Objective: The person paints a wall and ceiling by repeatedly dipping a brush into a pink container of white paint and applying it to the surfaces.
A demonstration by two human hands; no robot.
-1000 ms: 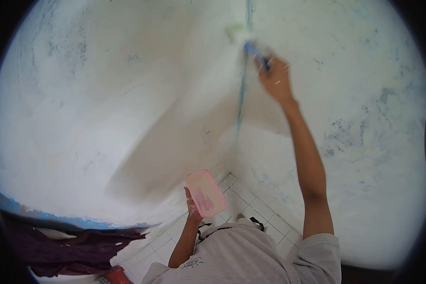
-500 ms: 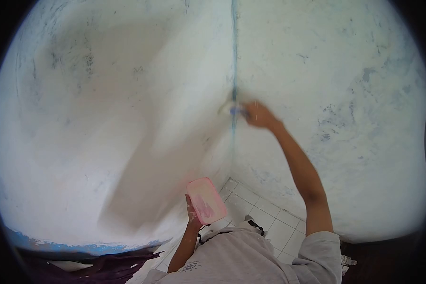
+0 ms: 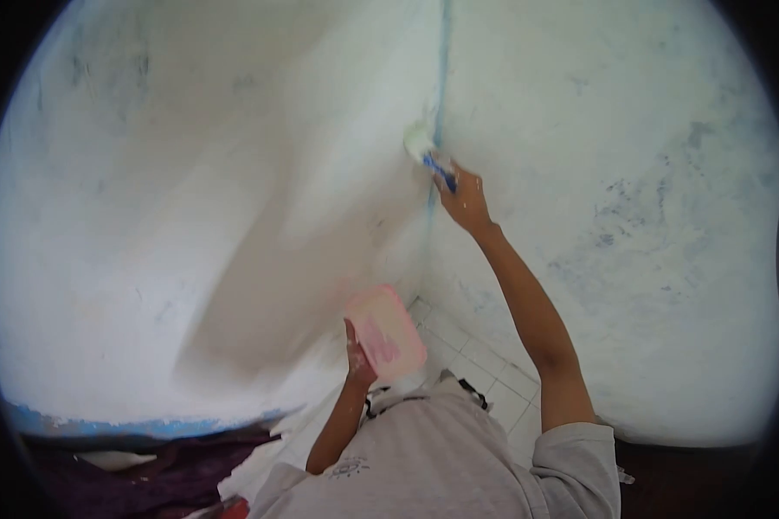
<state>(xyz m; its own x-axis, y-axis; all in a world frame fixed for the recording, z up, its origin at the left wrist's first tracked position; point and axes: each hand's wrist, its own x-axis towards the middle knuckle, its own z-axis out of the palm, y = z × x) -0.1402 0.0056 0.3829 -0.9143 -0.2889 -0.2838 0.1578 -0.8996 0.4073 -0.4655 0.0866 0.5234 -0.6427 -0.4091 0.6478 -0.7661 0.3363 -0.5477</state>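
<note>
A pink plastic container [image 3: 385,333] with whitish paste in it rests in my left hand [image 3: 359,356], whose fingers hold its left side. My right hand [image 3: 464,195] is closed on the blue handle of a brush [image 3: 439,168]. The tool's pale head [image 3: 419,141] is at the left wall, just beside the blue corner line [image 3: 444,65]. Whether it is bristles or another kind of head is too blurred to tell. White specks mark the skin of both hands.
Two patchy whitish walls [image 3: 666,190] meet at the corner. White floor tiles [image 3: 485,368] lie below. Dark purple cloth [image 3: 182,471] is at the lower left, beneath a blue strip on the wall. A dark object stands at the right edge.
My right hand has moved up and slightly left with the brush, which now shows more clearly. The container in my left hand appears a little higher, and the whole view has shifted slightly.
</note>
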